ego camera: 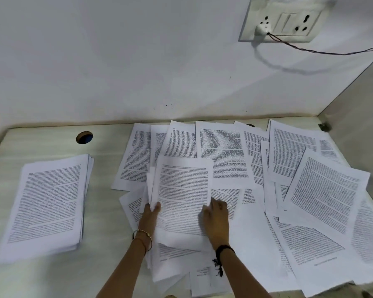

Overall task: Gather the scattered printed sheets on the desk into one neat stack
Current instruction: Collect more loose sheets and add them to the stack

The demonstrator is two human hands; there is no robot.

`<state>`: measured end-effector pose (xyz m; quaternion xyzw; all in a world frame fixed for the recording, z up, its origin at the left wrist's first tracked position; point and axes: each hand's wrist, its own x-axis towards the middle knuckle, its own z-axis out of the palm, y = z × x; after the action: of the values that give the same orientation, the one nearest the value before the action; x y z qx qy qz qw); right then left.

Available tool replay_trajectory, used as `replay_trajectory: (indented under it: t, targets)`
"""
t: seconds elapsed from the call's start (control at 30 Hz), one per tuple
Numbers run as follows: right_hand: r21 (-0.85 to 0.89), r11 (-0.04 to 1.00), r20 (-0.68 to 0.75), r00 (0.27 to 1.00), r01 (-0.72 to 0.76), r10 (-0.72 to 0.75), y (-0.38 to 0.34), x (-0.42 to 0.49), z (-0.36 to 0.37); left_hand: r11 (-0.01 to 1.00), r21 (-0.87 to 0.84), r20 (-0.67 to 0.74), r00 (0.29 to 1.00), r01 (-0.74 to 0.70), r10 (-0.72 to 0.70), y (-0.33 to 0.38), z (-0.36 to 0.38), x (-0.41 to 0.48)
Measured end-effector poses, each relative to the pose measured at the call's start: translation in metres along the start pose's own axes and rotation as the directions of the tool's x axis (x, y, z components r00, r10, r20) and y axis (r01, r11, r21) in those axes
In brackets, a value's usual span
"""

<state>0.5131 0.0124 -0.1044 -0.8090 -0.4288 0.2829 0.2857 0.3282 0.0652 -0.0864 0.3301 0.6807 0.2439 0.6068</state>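
Note:
Many printed sheets (293, 160) lie scattered and overlapping across the middle and right of the pale desk (108, 211). A gathered stack (47, 203) of sheets sits apart on the left. My left hand (151, 212) grips the left edge of a small bundle of sheets (182, 196) in the middle, thumb on top. My right hand (216, 214) holds that bundle's right edge, with its fingers tucked under the top page. The bundle rests on other loose pages.
A round cable hole (84, 137) is cut into the desk at the back left. A wall socket (282, 20) with a plugged-in wire (332, 53) is at the upper right. A side panel (357, 108) closes the desk on the right.

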Motion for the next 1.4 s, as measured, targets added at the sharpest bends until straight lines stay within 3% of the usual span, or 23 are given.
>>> replay_trajectory:
  t: [0.07,0.17,0.23,0.3,0.4,0.5,0.67,0.87,1.03,1.1,1.17,1.23,1.27,1.4]
  targets:
    - [0.049,0.999,-0.070,0.997,-0.005,0.009,-0.002,-0.002,0.000,1.000,-0.004,0.010,1.000,-0.029,0.029,-0.006,-0.002,0.005]
    - [0.064,0.996,0.049,0.997,0.061,-0.064,-0.003,0.000,-0.002,0.999,0.009,0.005,0.999,-0.052,0.052,-0.018,-0.010,0.017]
    - [0.066,0.995,0.041,0.996,0.077,-0.080,-0.004,0.006,-0.005,0.993,0.083,-0.006,0.996,-0.083,0.084,-0.013,-0.016,0.016]
    - [0.184,0.980,-0.086,0.992,-0.071,0.088,-0.003,0.018,-0.010,0.984,0.150,-0.065,0.992,-0.094,0.104,-0.007,-0.023,0.015]
    - [0.474,0.819,-0.122,0.897,-0.323,0.424,-0.005,0.042,-0.012,0.988,0.123,-0.195,0.974,-0.092,0.115,-0.004,-0.038,0.018]
    - [0.614,0.702,-0.090,0.852,-0.361,0.517,-0.018,0.066,-0.009,0.994,0.080,-0.304,0.948,-0.070,0.091,-0.006,-0.064,0.021]
    - [0.590,0.620,0.068,0.798,-0.516,0.599,-0.027,0.104,-0.006,1.000,-0.018,-0.447,0.895,-0.009,0.000,-0.011,-0.109,0.024]
    - [0.531,0.688,0.164,0.856,-0.496,0.490,-0.061,0.068,0.019,1.000,-0.010,-0.551,0.834,0.018,-0.020,0.001,-0.132,0.024]
    - [0.383,0.834,0.243,0.914,-0.397,0.323,-0.081,0.038,0.033,0.998,0.039,-0.507,0.862,0.051,-0.024,0.021,-0.138,0.039]
    - [0.304,0.890,0.134,0.940,-0.341,0.314,-0.086,0.039,0.022,0.996,0.059,-0.481,0.876,0.070,-0.033,0.027,-0.139,0.046]
    - [0.177,0.914,-0.121,0.914,-0.365,0.388,-0.083,0.051,0.008,0.993,0.091,-0.428,0.903,0.072,-0.026,0.031,-0.140,0.052]
    - [0.199,0.920,-0.310,0.869,-0.338,0.386,-0.080,0.073,-0.004,0.990,0.127,-0.399,0.917,0.068,-0.012,0.036,-0.140,0.058]
    - [0.211,0.936,-0.317,0.886,-0.283,0.339,-0.078,0.088,-0.006,0.989,0.138,-0.388,0.921,0.058,0.000,0.040,-0.141,0.062]
    - [0.049,0.989,-0.079,0.987,-0.137,0.141,-0.086,0.131,0.001,0.984,0.176,-0.347,0.937,0.030,0.033,0.055,-0.139,0.071]
